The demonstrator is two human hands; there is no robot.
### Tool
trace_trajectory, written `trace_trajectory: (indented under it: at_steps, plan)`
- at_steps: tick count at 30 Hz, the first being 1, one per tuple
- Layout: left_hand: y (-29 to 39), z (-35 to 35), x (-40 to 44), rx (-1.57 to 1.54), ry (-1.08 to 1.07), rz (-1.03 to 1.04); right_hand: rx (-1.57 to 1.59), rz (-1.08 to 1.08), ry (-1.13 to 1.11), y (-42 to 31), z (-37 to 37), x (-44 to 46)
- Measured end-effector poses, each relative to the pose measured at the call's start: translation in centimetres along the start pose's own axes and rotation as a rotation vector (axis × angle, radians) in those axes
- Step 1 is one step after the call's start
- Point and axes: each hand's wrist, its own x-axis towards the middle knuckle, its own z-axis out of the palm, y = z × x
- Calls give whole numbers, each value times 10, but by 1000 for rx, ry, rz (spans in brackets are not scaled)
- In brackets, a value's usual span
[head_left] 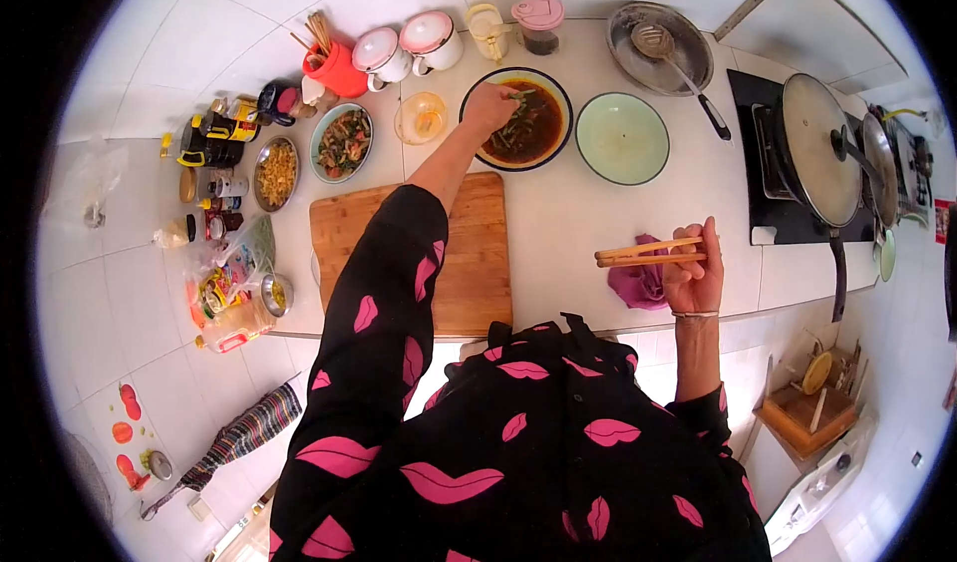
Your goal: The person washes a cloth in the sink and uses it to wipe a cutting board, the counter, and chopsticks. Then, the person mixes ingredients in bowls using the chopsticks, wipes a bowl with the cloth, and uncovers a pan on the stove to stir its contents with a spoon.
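soup bowl [565, 123] between glass dish [405, 125] and plate [623, 153], left fingers [497, 103] bunched over greens [521, 95], hold unclear, right fingers [711, 236] closed around chopsticks [648, 260]

Left grip [489, 108] hides some rim of broth bowl [566, 128]; sleeve [384, 273] covers part of cutting board [474, 263]; bottle labels [242, 110] illegibly small.

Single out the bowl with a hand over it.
The bowl of brown liquid: the left hand is over it; no hand is over any other bowl.
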Motion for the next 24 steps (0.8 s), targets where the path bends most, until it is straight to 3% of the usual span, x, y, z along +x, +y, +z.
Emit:
trace_trajectory:
  at_steps: [2,8,14,17,20,24]
  plan:
    - [5,-3,-6,97,17,90,-17,5,0,-4,1,3]
    - [16,-5,-17,353,64,107,-62,6,2,-17,-2,5]
    - [2,-1,-27,583,206,300,-24,17,12,-30,-7,4]
    - [-1,-7,-30,587,111,232,-28,14,-8,-35,-12,6]
    - [-3,-13,-38,415,106,172,-4,39,-47,-43,-21,8]
    - [64,-32,-94,-161,26,116,-41,4,7,-56,-25,16]
